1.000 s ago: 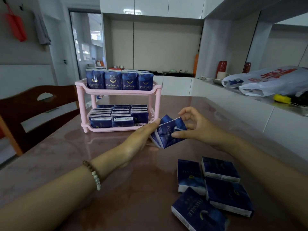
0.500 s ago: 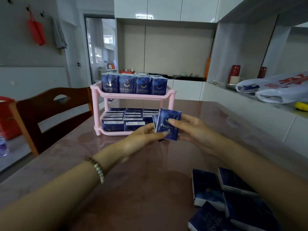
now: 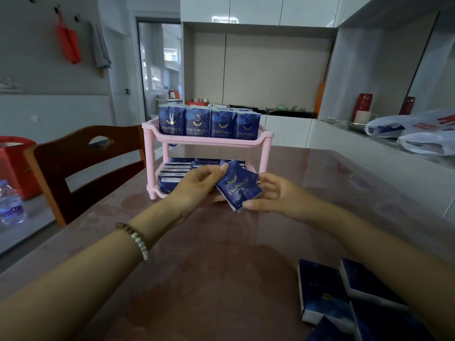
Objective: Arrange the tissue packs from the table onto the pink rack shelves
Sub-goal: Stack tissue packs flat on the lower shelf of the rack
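Pack [image 3: 238, 187] newly atilt — left hand [image 3: 197, 185] (curled)

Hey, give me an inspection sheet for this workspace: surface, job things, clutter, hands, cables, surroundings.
Surface: glossy reddish table, reflective.
Job's things: pink rack; four upright packs front its top shelf; flat packs on the lower shelf; held pack tilted in front of the lower shelf; loose packs at near right.
Clutter: plastic bags on the side counter; water bottle at far left.
Hands: left hand and right hand both grip the held pack.
Cables: nothing seen.
Surroundings: wooden chair, red bag on the wall, white cabinets.
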Demonstrator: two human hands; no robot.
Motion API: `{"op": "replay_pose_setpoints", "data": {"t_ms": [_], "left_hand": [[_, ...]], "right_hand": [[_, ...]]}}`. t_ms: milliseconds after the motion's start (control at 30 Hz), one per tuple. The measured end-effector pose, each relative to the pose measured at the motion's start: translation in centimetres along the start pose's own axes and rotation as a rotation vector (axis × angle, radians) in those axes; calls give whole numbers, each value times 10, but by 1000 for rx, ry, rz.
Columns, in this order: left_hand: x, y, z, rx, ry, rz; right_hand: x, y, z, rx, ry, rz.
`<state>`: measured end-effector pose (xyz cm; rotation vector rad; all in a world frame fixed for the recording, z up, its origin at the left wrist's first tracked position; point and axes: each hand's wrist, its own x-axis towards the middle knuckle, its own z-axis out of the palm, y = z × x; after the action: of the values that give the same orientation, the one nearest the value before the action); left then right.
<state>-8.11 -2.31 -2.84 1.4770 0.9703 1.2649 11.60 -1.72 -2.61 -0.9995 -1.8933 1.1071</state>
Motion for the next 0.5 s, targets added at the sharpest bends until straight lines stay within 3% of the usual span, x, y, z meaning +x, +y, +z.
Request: {"op": "replay_pose_setpoints", "data": {"t_ms": [133,367,500], "left_hand": [[2,-2,-2,-45,-20,34],[27,0,-13,316,-223,51],[54,2,-16,502,-217,153]], "right_hand": [[9,6,-6,76,33,9],[28,14,-31,-22,79,-35],[39,12,-40,-108,166,-137]]}}
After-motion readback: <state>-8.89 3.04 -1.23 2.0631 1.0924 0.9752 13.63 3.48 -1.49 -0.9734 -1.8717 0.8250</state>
